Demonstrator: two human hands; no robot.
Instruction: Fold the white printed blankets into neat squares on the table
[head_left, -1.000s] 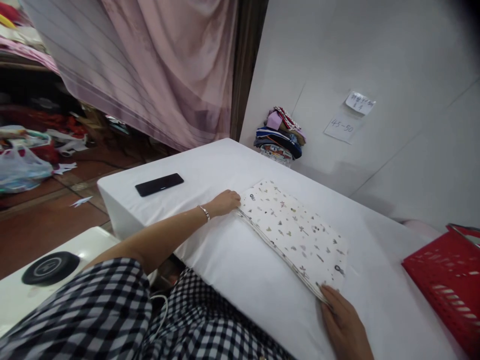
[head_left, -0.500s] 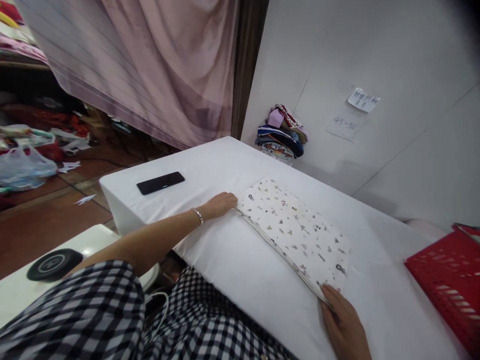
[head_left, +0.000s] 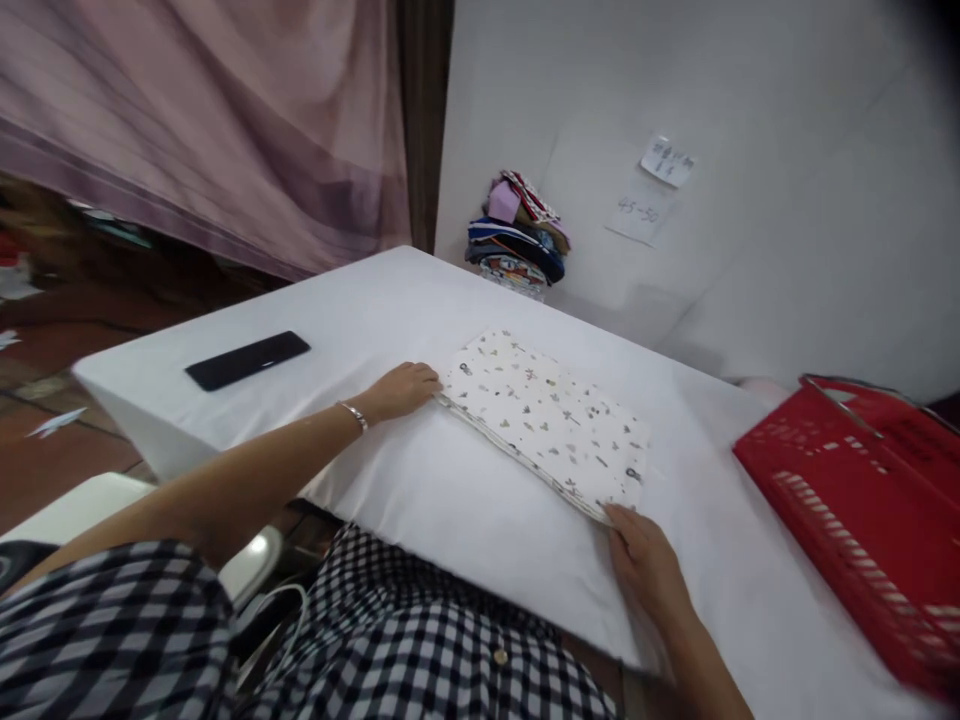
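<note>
A folded white cloth (head_left: 544,415) with small grey and brown prints lies flat on the white-covered table (head_left: 480,520). I cannot make out whether it is a garment. At its near left corner, my left hand (head_left: 405,388) is closed on the edge, a silver bracelet at the wrist. My right hand (head_left: 646,555) pinches the near right corner, thumb and fingers on the layered edge. Several layers show along the near side between both hands.
A black phone (head_left: 248,360) lies on the table's left part. Folded clothes (head_left: 517,235) are stacked at the back by the wall, below paper notes (head_left: 667,162). To the right stands a red plastic basket (head_left: 862,520). A pink curtain (head_left: 225,120) hangs behind.
My view has swung right, so more of the red basket shows and everything sits further left. Both hands still hold the near corners of the cloth, which stays flat.
</note>
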